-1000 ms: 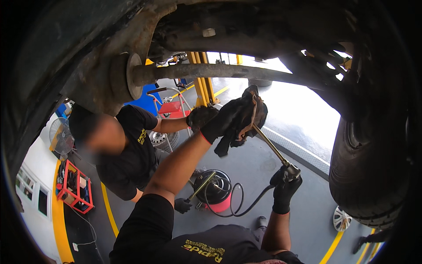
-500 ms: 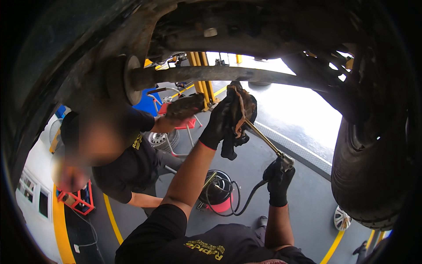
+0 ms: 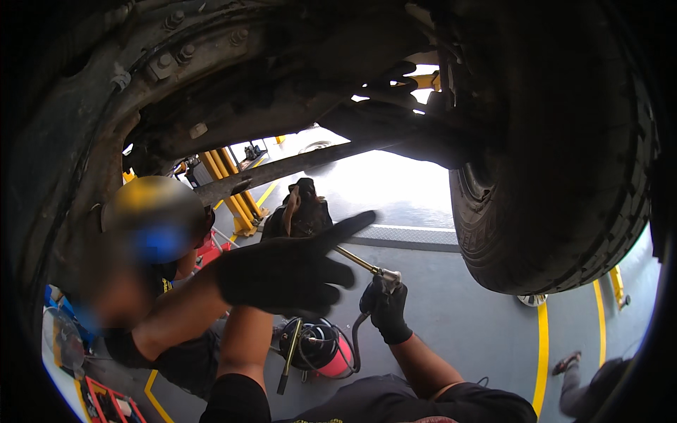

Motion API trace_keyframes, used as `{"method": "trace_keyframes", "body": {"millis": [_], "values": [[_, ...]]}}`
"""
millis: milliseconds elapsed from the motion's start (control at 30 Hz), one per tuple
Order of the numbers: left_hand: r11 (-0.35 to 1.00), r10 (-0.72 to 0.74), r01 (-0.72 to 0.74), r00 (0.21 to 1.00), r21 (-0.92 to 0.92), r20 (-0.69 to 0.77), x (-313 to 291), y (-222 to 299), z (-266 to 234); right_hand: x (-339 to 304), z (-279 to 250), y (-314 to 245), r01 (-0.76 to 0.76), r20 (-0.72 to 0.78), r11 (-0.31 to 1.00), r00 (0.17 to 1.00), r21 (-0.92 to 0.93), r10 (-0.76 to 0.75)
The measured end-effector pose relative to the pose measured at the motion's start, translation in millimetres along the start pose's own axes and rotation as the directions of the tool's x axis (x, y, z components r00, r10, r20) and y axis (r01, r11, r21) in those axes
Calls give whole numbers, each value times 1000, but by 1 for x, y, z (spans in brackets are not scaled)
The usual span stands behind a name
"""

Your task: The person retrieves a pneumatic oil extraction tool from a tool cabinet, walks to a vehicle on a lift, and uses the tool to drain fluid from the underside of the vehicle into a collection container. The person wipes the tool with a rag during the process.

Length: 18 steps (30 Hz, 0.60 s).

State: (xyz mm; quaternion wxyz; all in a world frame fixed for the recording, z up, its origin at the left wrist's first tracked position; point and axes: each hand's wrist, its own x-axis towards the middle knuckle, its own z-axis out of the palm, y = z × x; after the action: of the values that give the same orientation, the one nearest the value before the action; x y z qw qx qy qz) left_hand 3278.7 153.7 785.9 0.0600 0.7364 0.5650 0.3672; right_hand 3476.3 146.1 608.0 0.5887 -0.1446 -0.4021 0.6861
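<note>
At frame centre, the gloved left hand grips a rag at the rod's upper end; the gloved right hand clasps its lower end, beside the tyre.

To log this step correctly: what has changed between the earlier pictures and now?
The co-worker's gloved hand has come across in front of the person's left forearm, one finger stretched rightward. Unchanged: the left hand still grips the upper end of the metal wand, the right hand its hose end; the red drum stands on the floor.
</note>
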Motion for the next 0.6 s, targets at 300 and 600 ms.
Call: {"method": "trace_keyframes", "body": {"millis": [300,600], "values": [[185,705,-937,336,295,625,41,142,20,-9,-18,1,244,24,961,970,-127,-243],[628,774,-778,625,3,103,23,105,53,8,-22,20,111,-11,930,993,350,-114]]}}
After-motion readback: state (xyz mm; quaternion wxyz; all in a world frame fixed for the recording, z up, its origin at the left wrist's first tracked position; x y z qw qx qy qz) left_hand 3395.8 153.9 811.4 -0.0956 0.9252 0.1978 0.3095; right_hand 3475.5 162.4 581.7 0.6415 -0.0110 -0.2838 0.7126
